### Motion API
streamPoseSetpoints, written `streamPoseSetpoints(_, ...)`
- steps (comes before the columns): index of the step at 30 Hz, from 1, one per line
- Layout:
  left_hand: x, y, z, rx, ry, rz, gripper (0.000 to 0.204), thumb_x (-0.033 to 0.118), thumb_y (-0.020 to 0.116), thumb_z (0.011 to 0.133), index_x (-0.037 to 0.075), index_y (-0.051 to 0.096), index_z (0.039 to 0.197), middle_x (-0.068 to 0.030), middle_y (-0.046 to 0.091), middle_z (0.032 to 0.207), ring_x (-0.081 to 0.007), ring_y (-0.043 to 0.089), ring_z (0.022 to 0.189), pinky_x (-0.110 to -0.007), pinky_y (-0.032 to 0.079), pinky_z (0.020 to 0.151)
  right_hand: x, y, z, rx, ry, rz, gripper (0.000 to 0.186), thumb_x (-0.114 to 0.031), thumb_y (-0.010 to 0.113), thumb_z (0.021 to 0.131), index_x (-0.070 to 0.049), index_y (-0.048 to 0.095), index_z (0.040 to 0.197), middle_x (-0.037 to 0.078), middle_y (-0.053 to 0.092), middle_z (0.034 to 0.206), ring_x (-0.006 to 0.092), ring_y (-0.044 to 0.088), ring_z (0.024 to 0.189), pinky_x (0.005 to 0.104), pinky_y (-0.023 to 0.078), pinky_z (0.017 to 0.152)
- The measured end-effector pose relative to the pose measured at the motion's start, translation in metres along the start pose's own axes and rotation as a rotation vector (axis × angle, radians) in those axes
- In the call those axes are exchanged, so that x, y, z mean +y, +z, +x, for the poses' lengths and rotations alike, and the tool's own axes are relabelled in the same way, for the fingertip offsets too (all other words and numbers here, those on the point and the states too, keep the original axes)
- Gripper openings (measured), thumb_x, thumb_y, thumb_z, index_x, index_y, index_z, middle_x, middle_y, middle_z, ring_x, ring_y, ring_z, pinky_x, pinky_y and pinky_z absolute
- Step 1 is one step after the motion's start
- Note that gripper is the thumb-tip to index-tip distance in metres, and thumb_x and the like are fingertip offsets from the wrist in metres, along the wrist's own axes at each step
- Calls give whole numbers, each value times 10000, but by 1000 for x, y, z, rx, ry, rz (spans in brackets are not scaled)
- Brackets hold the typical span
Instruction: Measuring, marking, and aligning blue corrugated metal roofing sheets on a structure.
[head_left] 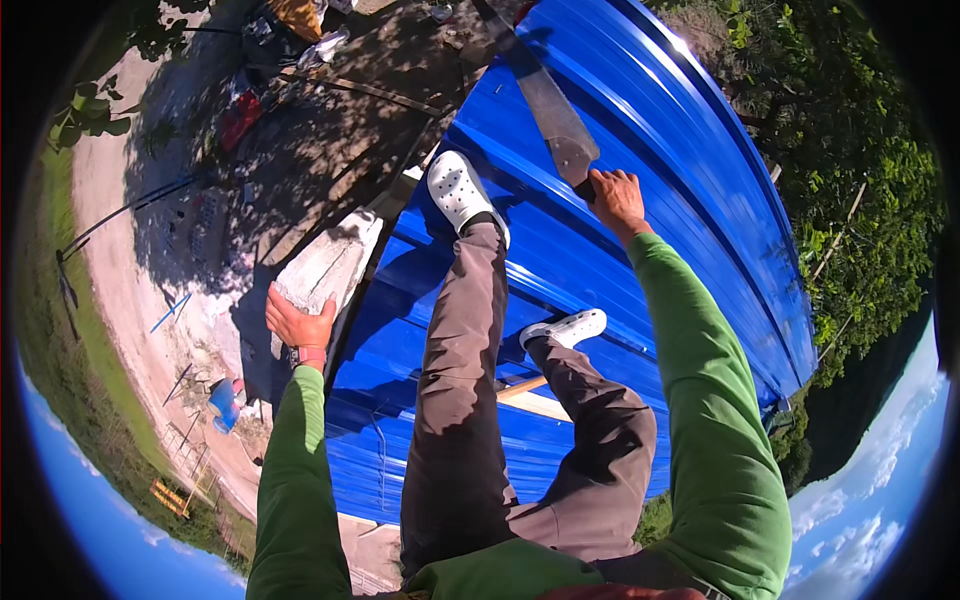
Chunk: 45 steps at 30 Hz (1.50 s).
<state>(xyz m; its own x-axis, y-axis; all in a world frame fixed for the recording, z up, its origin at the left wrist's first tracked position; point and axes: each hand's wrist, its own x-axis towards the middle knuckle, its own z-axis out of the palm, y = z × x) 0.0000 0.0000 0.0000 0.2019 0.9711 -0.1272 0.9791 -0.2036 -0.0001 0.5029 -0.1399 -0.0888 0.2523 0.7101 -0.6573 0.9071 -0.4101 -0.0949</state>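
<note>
My right hand [618, 204] is closed round the dark handle of a handsaw [552, 112], whose long metal blade points up and away over the blue roof sheets [610, 130]. My left hand [300, 322] lies spread on the near end of a pale, rough-faced beam or block [335, 262] beside the roof's left edge. Its thumb and fingers are apart, resting against the surface. Whether the pale piece is wood or plastered masonry, I cannot tell.
I am on the ribbed blue roof in white clogs [462, 190]. A light wooden plank [540, 403] lies between my legs. Past the left edge the ground drops well below, with a blue drum [224, 404] and scattered rubbish. Trees [860, 220] crowd the right side.
</note>
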Motion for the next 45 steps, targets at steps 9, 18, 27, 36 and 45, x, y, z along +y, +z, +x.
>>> streamPoseSetpoints(9,-30,-23,-5,113,226,131,917,410,771,641,-95,330,1266,-269,382,1241,-385,396,1154,-422,324,1002,-40,39,75,205,107,146,256,-203,496,847,-226,561,1094,162,270,1436,343,270,1310,495,294,978)
streamPoseSetpoints(18,-25,-29,-22,-32,6,7,996,452,782,588,-69,295,1283,-263,383,1227,-408,392,1140,-481,336,961,-53,66,78,159,200,287,191,-135,425,872,-146,507,1045,240,95,1464,455,96,1345,669,276,931)
streamPoseSetpoints(27,-16,-22,-35,15,49,75,1028,465,790,556,-46,281,1289,-252,398,1202,-424,407,1109,-523,354,916,-44,70,73,77,233,243,217,-116,469,850,-175,505,1056,232,52,1470,468,94,1339,624,309,953)
streamPoseSetpoints(36,-17,-31,-32,91,75,60,1060,429,790,560,-31,223,1330,-267,372,1236,-437,377,1134,-544,324,946,-52,61,73,111,201,250,200,-111,497,836,-165,503,1029,246,85,1456,470,121,1334,614,320,955)
streamPoseSetpoints(45,-52,-16,-50,34,101,101,1098,381,799,547,-24,171,1351,-277,311,1290,-451,324,1180,-570,291,964,-51,77,70,143,134,277,197,-126,471,843,-105,503,1036,292,100,1433,512,116,1313,661,299,921)
